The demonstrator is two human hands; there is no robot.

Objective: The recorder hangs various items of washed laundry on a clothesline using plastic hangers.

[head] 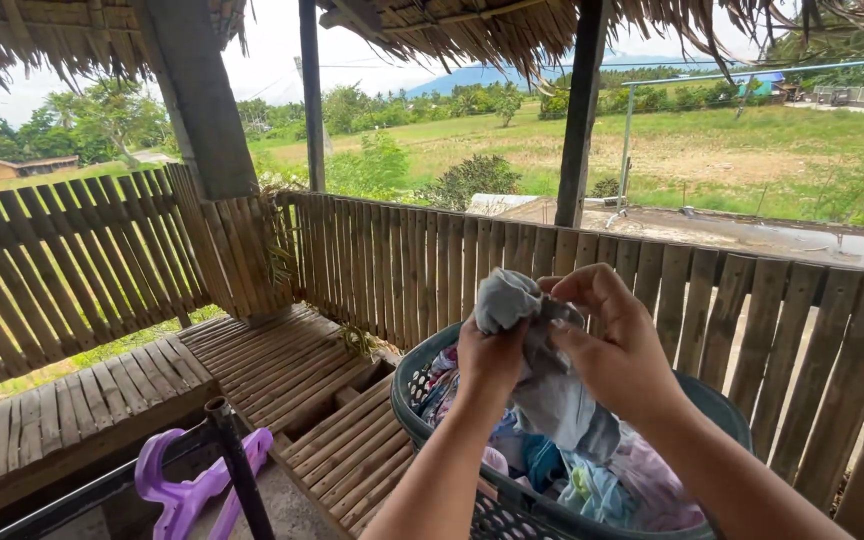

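While both hands, left [492, 352] and right [617, 345], clench a grey garment [547, 385], perhaps a shirt, above the basket [414, 400].

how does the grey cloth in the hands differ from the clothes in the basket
The grey cloth is lifted and gripped by both hands, left hand and right hand; the clothes in the basket lie loose. It is plain grey; they are mixed pink, blue and green. Both look crumpled.

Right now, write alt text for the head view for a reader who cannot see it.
Both hands, left and right, hold up a grey cloth above a dark laundry basket full of mixed clothes. The basket sits on a slatted bench in a thatched hut with a wooden fence; green fields lie beyond.
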